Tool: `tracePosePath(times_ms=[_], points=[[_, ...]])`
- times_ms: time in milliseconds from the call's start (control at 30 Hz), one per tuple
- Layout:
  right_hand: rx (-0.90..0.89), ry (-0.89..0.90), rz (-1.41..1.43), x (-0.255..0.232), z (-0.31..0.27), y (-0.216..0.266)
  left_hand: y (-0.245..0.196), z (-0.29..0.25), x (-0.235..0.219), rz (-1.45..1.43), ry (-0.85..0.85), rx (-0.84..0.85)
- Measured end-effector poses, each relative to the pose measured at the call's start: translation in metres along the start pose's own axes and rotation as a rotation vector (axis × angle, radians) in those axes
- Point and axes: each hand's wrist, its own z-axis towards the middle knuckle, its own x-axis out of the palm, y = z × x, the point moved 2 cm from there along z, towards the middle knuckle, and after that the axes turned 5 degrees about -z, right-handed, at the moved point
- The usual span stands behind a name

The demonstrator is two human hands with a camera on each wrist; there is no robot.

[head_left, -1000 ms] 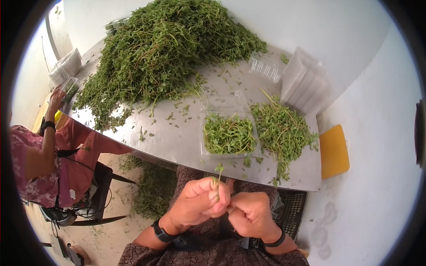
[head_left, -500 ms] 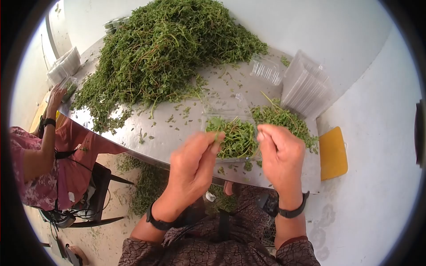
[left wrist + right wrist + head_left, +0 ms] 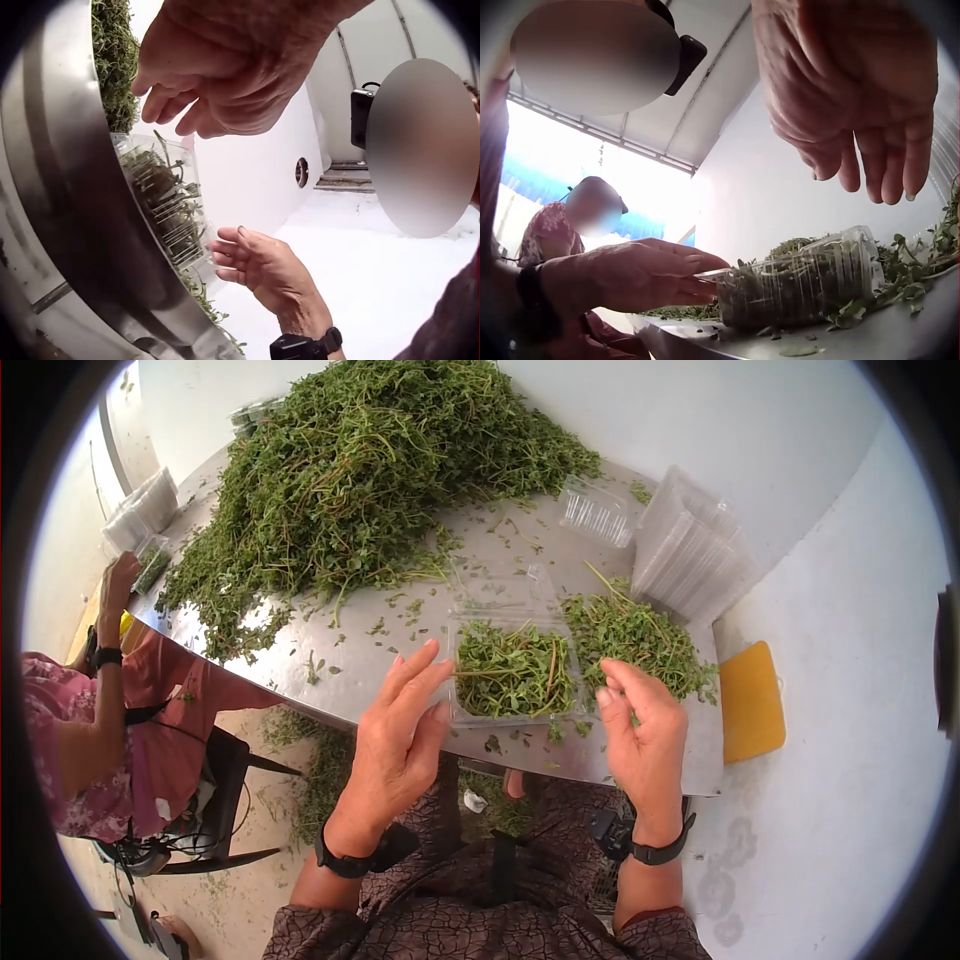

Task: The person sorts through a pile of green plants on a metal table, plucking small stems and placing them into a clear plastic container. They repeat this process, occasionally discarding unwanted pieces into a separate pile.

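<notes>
A clear plastic clamshell box (image 3: 462, 716) full of leafy green sprigs (image 3: 515, 668) sits near the table's front edge, its lid (image 3: 500, 588) folded back. My left hand (image 3: 393, 738) is at the box's left side, fingers extended, fingertips right at the rim in the head view. Off the right side is my right hand (image 3: 643, 745), its fingers lightly bent and nothing between them. The right wrist view shows the box wall (image 3: 802, 289) side-on, with my left hand (image 3: 634, 274) beside it and my right hand (image 3: 855, 97) above.
A big heap of greens (image 3: 370, 490) covers the table's back left. Right of the box lie a smaller pile (image 3: 640, 645), a stack of clear boxes (image 3: 690, 550) and a loose clear box (image 3: 597, 512). A yellow board (image 3: 752, 700) stands beyond. Another person (image 3: 75, 750) sits at left.
My hands came up from my lap to the box, the left one with a green sprig, then moved apart to either side. The sprig is no longer in the left fingers, which have straightened.
</notes>
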Motion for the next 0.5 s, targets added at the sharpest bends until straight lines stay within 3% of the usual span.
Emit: tracePosePath(times_ms=[133,200,333,500], points=[[-0.089,0.009,-0.069,0.003,-0.01,0.005,0.01,-0.01,0.0,-0.085,-0.071,-0.108],[0.044,0.027,-0.03,0.008,-0.016,0.004,0.013,-0.012,0.0,-0.138,-0.069,-0.167],[0.046,0.054,-0.013,0.019,-0.024,0.002,0.017,-0.015,0.007,-0.093,-0.068,-0.069],[0.061,0.062,0.04,0.023,-0.028,0.004,0.016,-0.013,0.006,-0.26,-0.07,-0.194]])
